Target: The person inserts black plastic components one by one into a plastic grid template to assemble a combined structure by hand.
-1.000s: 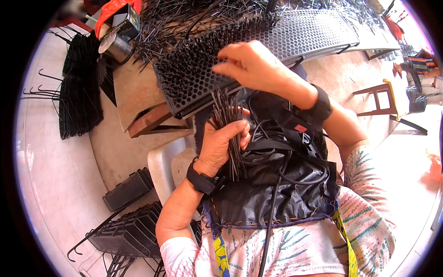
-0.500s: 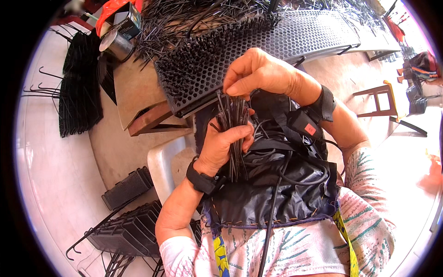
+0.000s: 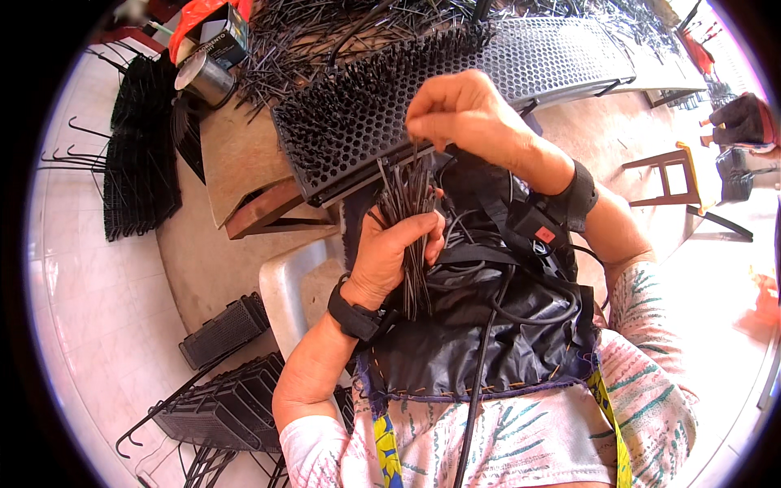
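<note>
My left hand [image 3: 399, 240] is wrapped round a bundle of thin black strips [image 3: 416, 272], held over my lap with the upper ends fanning out. Just above those ends, my right hand [image 3: 460, 110] is pinched together. A thin dark strip [image 3: 416, 149] hangs from its fingertips toward the bundle. Behind my hands lies a black perforated panel [image 3: 553, 61] with rows of round holes. Many short black pieces [image 3: 366, 85] stand upright in the holes of its left and far part.
Loose black strips [image 3: 281, 57] are heaped behind the panel. A metal can [image 3: 205, 79] stands at the table's left corner [image 3: 244, 154]. Stacked black racks [image 3: 220, 407] with hooks sit on the floor at lower left. A stool [image 3: 671, 179] stands at right.
My right hand has lifted slightly up and to the right, away from the bundle, with a thin strip at its fingertips. My left hand has stayed nearly still.
</note>
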Demonstrator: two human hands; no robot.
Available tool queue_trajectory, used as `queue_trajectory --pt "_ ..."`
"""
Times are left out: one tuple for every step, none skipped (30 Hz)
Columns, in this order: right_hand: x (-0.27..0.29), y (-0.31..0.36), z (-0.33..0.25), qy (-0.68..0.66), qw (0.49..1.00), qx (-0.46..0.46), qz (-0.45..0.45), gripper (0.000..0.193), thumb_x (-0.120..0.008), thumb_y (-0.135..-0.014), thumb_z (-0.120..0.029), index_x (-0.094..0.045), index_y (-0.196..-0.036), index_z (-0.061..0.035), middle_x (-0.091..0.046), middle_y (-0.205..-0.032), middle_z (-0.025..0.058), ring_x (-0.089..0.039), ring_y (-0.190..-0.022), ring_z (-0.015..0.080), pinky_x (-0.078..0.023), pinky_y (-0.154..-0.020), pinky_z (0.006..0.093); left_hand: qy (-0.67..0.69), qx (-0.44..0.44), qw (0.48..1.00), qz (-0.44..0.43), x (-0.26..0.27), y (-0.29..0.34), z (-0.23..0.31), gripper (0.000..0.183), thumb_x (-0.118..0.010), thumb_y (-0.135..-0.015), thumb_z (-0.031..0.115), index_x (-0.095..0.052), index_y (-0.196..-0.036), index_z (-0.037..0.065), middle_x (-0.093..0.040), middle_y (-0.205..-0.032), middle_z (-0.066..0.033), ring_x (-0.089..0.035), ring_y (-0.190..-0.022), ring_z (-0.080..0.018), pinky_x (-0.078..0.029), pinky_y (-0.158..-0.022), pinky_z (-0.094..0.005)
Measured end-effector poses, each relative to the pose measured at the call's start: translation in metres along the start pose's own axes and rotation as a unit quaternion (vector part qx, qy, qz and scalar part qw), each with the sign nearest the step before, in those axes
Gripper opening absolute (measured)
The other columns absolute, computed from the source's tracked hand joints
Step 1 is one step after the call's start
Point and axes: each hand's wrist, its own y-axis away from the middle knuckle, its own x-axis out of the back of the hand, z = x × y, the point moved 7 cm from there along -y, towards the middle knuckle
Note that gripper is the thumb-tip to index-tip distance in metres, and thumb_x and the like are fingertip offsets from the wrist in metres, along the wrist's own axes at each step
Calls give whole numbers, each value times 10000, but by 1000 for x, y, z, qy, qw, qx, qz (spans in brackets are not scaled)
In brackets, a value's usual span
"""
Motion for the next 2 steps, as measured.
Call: queue_trajectory --pt "8 0 -6 35 997 29 62 89 -587 -719 -46 -601 -778 20 -587 -643 52 -506 -527 77 -410 -489 210 -7 9 1000 1 2 0 -2 222 -562 -757 66 -511 -961 -5 -526 -647 -66 -494 -485 -136 -394 -421 -238" --pt "8 0 -7 36 997 29 62 89 -587 -719 -46 -601 -778 20 -587 -643 52 -506 -527 77 -410 -489 210 2 13 1000 -2 3 -1 -3 236 -562 -754 63 -511 -977 2 -528 -647 -69 -498 -489 -138 -406 -422 -239"
